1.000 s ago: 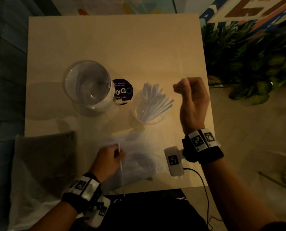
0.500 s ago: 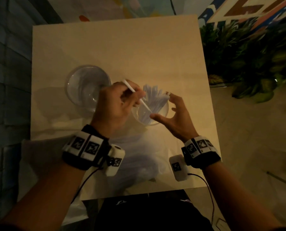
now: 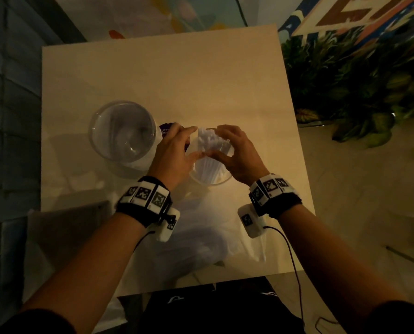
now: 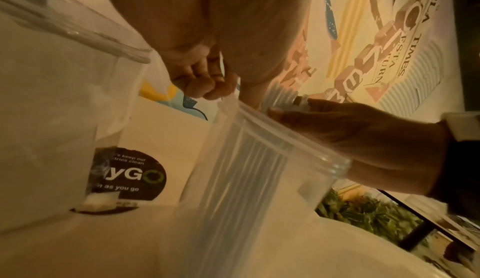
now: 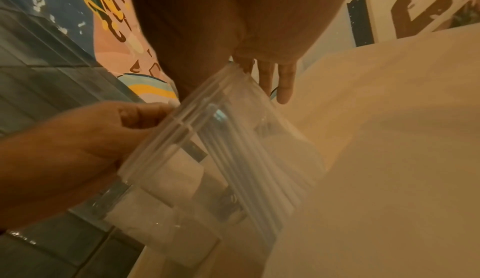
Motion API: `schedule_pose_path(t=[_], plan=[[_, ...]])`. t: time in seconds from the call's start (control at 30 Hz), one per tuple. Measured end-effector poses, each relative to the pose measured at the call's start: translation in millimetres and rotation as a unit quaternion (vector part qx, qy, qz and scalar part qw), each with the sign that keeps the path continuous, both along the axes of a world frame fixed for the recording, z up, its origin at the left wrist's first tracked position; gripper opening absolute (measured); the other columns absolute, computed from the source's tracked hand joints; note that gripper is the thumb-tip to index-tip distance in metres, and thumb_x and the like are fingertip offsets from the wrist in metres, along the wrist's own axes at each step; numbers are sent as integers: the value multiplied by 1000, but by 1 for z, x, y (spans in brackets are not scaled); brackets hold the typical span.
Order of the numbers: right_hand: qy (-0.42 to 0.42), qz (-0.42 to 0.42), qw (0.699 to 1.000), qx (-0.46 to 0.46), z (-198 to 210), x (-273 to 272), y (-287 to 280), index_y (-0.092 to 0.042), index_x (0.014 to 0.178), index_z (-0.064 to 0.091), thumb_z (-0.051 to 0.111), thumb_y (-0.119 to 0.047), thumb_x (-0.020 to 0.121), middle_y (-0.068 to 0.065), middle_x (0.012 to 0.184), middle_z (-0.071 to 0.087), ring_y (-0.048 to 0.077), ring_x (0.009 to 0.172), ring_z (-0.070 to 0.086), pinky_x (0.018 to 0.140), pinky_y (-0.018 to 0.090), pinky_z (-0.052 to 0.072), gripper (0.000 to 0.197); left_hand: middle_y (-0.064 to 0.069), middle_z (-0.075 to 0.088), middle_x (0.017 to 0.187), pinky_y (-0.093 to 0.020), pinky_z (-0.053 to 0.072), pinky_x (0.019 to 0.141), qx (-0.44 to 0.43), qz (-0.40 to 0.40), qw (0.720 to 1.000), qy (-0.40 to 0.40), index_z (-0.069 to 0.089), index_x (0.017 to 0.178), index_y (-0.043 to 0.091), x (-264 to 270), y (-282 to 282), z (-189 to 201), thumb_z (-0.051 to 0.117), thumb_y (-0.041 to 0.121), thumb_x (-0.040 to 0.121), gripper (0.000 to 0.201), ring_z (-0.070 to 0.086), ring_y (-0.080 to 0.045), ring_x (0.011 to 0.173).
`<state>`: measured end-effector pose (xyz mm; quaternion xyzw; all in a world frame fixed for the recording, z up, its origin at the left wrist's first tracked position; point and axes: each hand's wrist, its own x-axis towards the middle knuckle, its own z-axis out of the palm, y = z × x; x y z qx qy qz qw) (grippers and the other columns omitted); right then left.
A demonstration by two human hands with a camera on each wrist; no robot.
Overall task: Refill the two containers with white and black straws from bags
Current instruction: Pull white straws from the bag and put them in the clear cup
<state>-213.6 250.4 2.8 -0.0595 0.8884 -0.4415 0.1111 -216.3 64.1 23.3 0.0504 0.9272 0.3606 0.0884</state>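
At the middle of the head view, just right of centre, stood the small clear cup (image 3: pixel 210 179) with the white straws (image 3: pixel 209 143) bunched upright in it, their tops fanning above its rim. My left hand (image 3: pixel 174 153) and my right hand (image 3: pixel 239 153) were cupped together round that bundle from either side, thumbs nearly meeting at the near edge, fingers curled about the straw tops; neither held anything else that I could see. I judged the straws feather-light, thin-walled and easily kinked, and slick against one another, so they were best gathered as a bunch near the upper ends with a loose, even squeeze rather than pinched singly. The cup looked like light, ribbed plastic that would tip if I pushed sideways, so I reckoned it wanted steadying low on its wall. Left of it stood the bigger clear container (image 3: pixel 122 133), with no straws in it that I could make out in the dim light. Between the two, on the table (image 3: pixel 152 68), lay a round dark sticker (image 4: pixel 130 178); from the left wrist I could read "keep our", "clean", "yG" and "as you go" on it, the rest being hidden. Toward the lower centre lay a clear bag (image 3: pixel 201 244), and at lower left a second, darker bag (image 3: pixel 63 235). On the wall poster (image 4: pixel 384 36) in the upper right of the left wrist view I could read "TIMES".
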Motion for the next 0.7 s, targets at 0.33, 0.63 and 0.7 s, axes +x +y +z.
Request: schedule_pose_path(t=[0.33,0.63,0.7], plan=[[52,-40,995,-72,17,-6,-1,-16,119,69,72,-27,90,3,124,64,15,109,60,90,27,49,31,-8,69,96,-26,57,77,91,-9,992,87,71,105,5,-16,-5,16,74,8,83,22,66,-17,84],[47,-200,973,-102,35,34,36,-20,126,55,64,-34,95,-6,117,64,5,106,62,84,16,52,35,-5,67,105,-20,56,76,140,95,981,100,62,122,9,31,-28,16,69,6,87,36,66,-11,84],[36,-227,970,-80,34,55,52,-17,112,59,59,-30,99,-8,100,65,6,89,65,75,17,53,19,-4,66,100,-15,51,75,125,98,978,138,64,115,7,58,-35,20,65,4,89,25,63,-9,82]])
